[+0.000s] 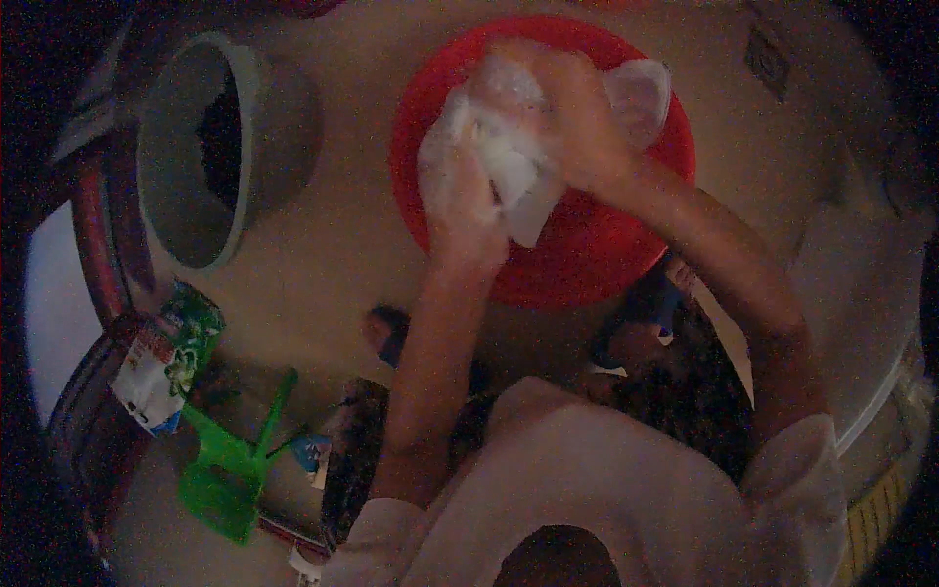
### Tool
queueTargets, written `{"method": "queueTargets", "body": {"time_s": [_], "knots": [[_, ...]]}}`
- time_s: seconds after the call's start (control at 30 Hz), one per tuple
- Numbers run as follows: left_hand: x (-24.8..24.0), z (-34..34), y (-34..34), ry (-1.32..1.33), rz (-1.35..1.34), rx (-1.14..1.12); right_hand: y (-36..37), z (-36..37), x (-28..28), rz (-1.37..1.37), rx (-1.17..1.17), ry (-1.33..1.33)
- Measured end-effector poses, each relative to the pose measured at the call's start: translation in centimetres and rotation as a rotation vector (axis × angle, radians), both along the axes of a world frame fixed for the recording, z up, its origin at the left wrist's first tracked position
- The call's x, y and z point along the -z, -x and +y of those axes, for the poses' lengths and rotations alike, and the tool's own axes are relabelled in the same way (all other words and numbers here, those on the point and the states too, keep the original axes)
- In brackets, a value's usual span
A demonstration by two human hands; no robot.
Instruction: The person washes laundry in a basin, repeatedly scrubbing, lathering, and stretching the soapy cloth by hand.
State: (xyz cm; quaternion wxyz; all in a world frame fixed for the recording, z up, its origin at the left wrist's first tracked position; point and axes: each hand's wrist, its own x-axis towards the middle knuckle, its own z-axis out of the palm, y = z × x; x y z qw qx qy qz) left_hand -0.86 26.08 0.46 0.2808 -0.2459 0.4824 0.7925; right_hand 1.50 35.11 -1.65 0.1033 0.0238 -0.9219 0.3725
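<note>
A round red basin (577, 264) stands on the floor in front of me. Over it my left hand (465, 210) and my right hand (577, 117) are close together, fingers closed on a wet-looking white cloth (523, 191). White foam or suds seem to cover the cloth and parts of both hands. One flap of the cloth hangs below my fingers, and much of the rest is hidden by them. Beside my right hand, a translucent whitish plastic container (641, 98) lies against the basin's right side. Dim light and motion blur the fingertips.
To the left stands a pale grey-green tub (245, 147) with something dark inside. Nearer lie a green and white packet (196, 328), a white packet (147, 382) and a bright green plastic object (225, 479). A square drain-like plate (766, 61) is at the far right.
</note>
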Motion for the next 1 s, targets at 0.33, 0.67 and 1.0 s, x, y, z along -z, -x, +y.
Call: {"method": "queueTargets", "body": {"time_s": [0.33, 0.67, 1.0], "knots": [[-1.8, -0.4, 0.1, 0.296, 0.309, 0.251, 0.8, 4.6, -0.8, -0.055, 0.034, 0.44], [0.4, -2.5, -0.2, 0.286, 0.972, 0.611, -1.3, 6.4, -1.8, -0.187, 0.12, 0.991], [2.7, 1.3, -4.3, 0.259, 0.588, 0.235, -5.2, 5.0, -0.8, 0.141, 0.211, 0.545]]}}
